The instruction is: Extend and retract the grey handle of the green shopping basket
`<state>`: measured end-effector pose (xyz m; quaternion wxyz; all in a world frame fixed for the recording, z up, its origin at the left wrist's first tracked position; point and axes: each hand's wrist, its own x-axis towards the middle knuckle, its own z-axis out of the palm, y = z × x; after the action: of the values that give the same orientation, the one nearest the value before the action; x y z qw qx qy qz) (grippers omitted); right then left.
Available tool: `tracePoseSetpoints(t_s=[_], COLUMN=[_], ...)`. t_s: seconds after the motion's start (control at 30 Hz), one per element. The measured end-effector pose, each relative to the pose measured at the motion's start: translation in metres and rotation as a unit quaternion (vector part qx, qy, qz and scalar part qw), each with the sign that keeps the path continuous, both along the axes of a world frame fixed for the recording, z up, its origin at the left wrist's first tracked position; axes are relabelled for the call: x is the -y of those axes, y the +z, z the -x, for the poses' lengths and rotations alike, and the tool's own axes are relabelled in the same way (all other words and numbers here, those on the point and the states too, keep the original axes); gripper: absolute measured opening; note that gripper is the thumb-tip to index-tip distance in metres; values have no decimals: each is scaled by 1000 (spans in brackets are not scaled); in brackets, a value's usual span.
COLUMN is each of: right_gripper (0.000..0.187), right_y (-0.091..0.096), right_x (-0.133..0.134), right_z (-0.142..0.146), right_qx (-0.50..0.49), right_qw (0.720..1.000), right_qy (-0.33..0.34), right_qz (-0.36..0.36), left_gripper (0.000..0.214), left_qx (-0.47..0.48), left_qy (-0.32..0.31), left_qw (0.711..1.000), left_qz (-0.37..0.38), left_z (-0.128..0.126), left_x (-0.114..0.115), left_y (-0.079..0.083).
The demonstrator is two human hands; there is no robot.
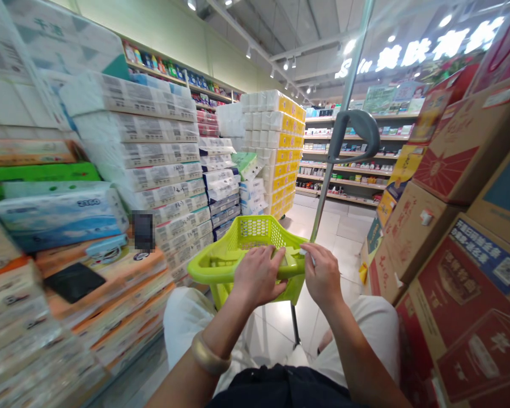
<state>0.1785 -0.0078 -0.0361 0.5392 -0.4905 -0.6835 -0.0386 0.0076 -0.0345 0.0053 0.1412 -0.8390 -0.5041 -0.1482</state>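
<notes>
A lime-green shopping basket (259,226) with perforated walls is right before me, between my knees. My left hand (259,276) is closed over its near rim, thumb towards me. At the basket's right corner, my right hand (323,275) is closed in a pinch against the rim. A small pale bit shows at its fingertips, too small to name. From that corner a metal pole (322,201) rises, tilted to the right, with a grey loop handle (357,136) high up; neither hand is on the handle.
Tall stacks of packaged tissue (165,147) line the left, with a dark flat phone-like object (74,281) on a low orange stack. Cardboard cartons (433,209) wall in the right. Tiled floor (335,221) runs ahead to stocked shelves (361,161) and yellow-white packs (280,153).
</notes>
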Motion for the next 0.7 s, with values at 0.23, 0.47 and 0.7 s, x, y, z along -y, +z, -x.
tracePoseSetpoints(t_s=[0.23,0.47,0.7], right_gripper=[30,30,29], right_y=[1,4,3], right_x=[1,7,9], right_z=[-1,-2,-6], right_qx=[13,17,32], right_qw=[1000,1000,999], right_qy=[19,7,1], right_qz=[7,8,18], left_gripper=[62,66,64], left_qx=[-13,-6,9], left_qy=[-8,-12,-14], left_qw=[1000,1000,1000], left_qz=[8,0,-12], left_z=[-8,-10,-6], left_x=[4,8,6], left_y=[4,4,2])
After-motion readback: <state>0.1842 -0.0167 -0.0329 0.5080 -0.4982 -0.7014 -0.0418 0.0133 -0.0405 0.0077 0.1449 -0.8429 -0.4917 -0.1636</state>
